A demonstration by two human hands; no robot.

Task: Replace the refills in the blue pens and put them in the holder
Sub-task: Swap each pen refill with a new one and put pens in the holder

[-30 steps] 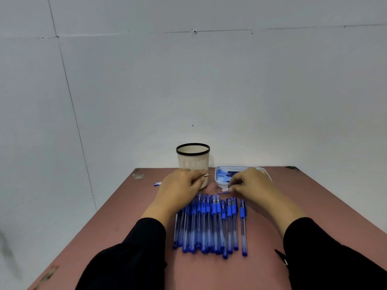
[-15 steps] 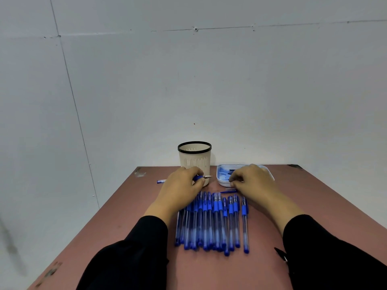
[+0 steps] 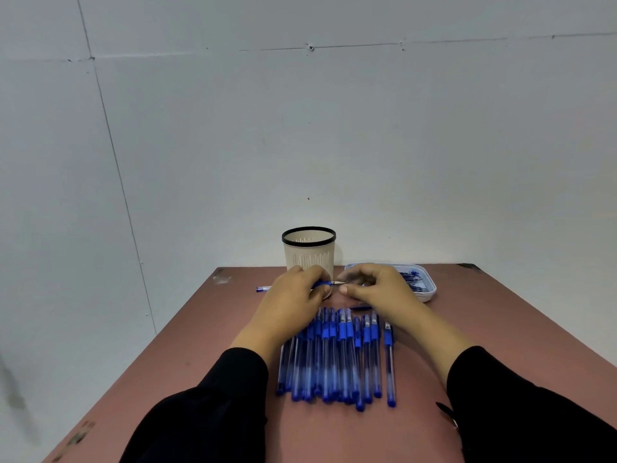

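I see reddish-brown table (image 3: 500, 329) against white wall (image 3: 300, 128). Row of blue pens (image 3: 337, 359) lies side by side at centre, near edge. Cream pen holder (image 3: 309, 253) with black rim stands at far edge; white tray (image 3: 429, 292) just right of it. Left hand (image 3: 293, 300) grips one blue pen (image 3: 263, 289), barrel pointing left. Right hand (image 3: 377, 289) pinches its metal tip (image 3: 338, 284).

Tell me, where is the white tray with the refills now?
In the head view, the white tray sits at the table's far right, just right of the pen holder and partly behind the right hand.
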